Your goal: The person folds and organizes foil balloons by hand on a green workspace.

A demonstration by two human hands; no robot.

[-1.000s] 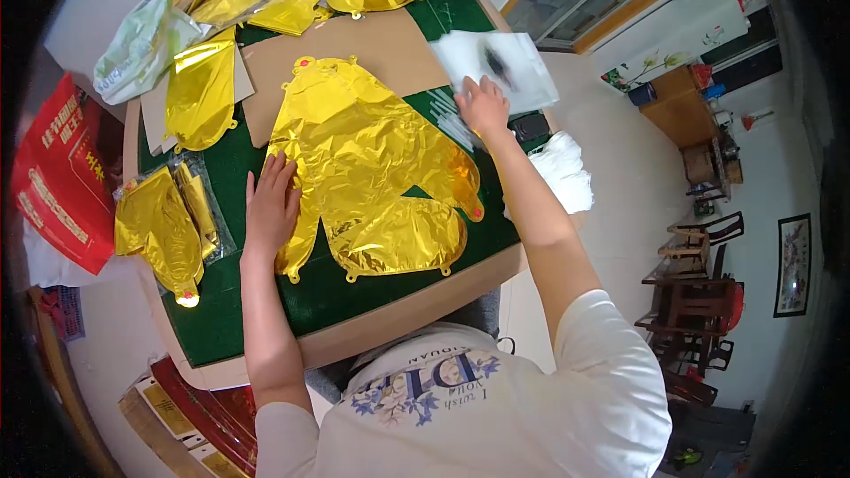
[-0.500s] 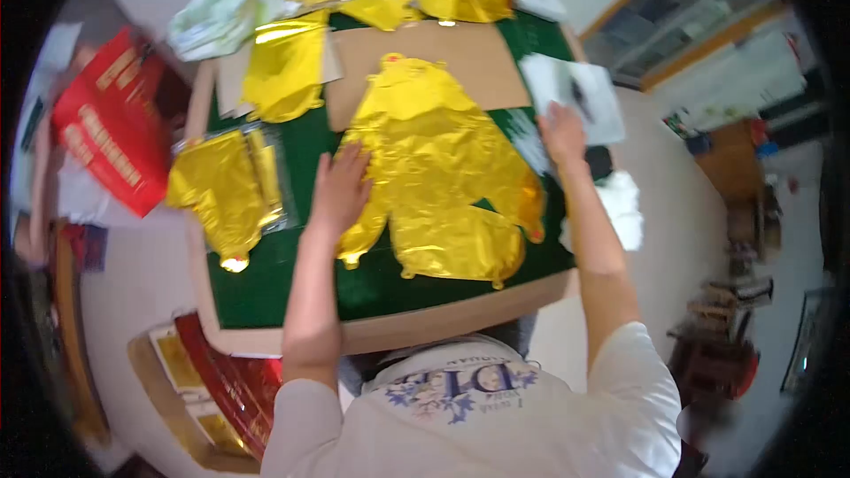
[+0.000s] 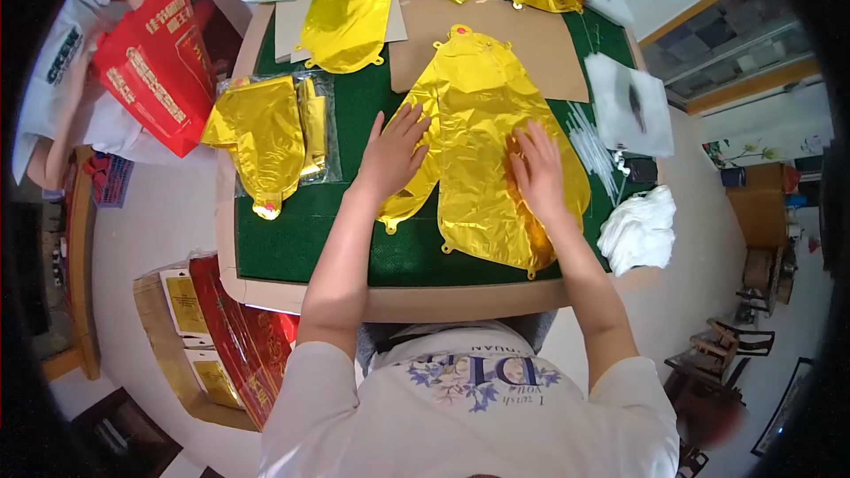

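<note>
A large gold foil balloon (image 3: 482, 115), uninflated, is spread over the green table mat. Small tabs stick out along its edge, and a red mark shows at its top. On the balloon's left part rests my left hand (image 3: 395, 149), fingers spread. My right hand (image 3: 538, 168) lies over its right side with the fingers stretched out, and the foil creases beneath it. To the left, another flat gold foil balloon (image 3: 258, 128) partly covers a clear plastic packet (image 3: 317, 128) with gold foil inside. A third gold foil piece (image 3: 350, 25) lies behind.
Brown cardboard (image 3: 549, 53) lies under the balloon's far end. Thin clear straws (image 3: 591, 150), a white plastic bag (image 3: 633, 106) and a crumpled white cloth (image 3: 639, 228) sit at the right. At left, a person holds a red bag (image 3: 158, 66). An open carton (image 3: 168, 345) stands on the floor.
My right hand has moved left from the white bag onto the balloon. The balloon's right flap now lies closer against its body. The camera view has shifted.
</note>
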